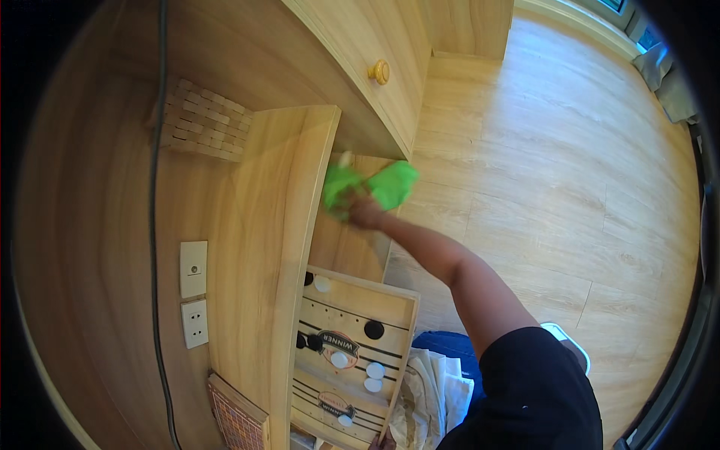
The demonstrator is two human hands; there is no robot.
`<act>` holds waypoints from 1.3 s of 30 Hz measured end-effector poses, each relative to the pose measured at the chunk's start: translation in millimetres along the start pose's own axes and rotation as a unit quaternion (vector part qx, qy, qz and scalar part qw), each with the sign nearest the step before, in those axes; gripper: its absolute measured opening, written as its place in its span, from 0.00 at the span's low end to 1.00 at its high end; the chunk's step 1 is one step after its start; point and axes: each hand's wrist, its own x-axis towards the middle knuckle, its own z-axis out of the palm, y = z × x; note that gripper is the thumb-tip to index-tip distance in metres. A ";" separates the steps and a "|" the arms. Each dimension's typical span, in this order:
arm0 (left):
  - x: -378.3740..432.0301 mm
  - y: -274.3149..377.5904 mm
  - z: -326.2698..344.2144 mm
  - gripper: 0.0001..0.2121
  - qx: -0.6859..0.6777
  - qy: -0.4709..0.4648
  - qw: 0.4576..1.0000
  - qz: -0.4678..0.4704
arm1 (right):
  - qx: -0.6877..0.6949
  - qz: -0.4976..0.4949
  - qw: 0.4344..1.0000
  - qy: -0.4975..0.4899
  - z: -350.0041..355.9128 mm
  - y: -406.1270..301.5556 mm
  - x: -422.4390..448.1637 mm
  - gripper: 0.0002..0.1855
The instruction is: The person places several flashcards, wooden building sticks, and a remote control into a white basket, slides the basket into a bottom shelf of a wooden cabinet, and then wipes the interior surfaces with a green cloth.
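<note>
My right hand (363, 209) is blurred, its arm stretched out across the view. It presses a bright green cloth (394, 183) onto the wooden lower shelf (349, 247), in the gap beside a cabinet. At the bottom edge my left hand (385, 441) shows only in part, gripping the near corner of a wooden sling-puck game board (388, 304). Black pucks (374, 329) and white pucks (339, 360) lie inside the board's raised rim. The board partly sits under the upper wooden shelf (281, 236).
A cabinet door with a round knob (379, 72) stands ahead. A woven basket (205, 121) and a gridded board (239, 410) rest on the upper shelf. A black cable (154, 225) hangs before wall sockets (194, 323). Pale fabric (430, 388) lies beside the game board; wooden floor (562, 169) extends right.
</note>
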 end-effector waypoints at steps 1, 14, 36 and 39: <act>0.2 8.6 -13.9 0.16 -0.008 0.008 1.000 0.004 | 0.029 -0.093 0.993 -0.066 30.7 -27.5 -9.4 0.24; 43.7 36.5 -57.9 0.15 -0.171 -0.037 0.982 -0.066 | -0.132 0.038 0.989 -0.050 51.9 -29.8 45.3 0.27; 165.0 -82.5 161.9 0.18 -0.089 -0.252 0.961 -0.071 | -0.158 0.292 0.924 -0.192 -17.1 -14.4 -341.5 0.69; 163.6 -98.4 175.6 0.19 -0.137 -0.246 0.958 -0.063 | -0.189 0.280 0.925 -0.172 -12.5 -11.0 -348.1 0.69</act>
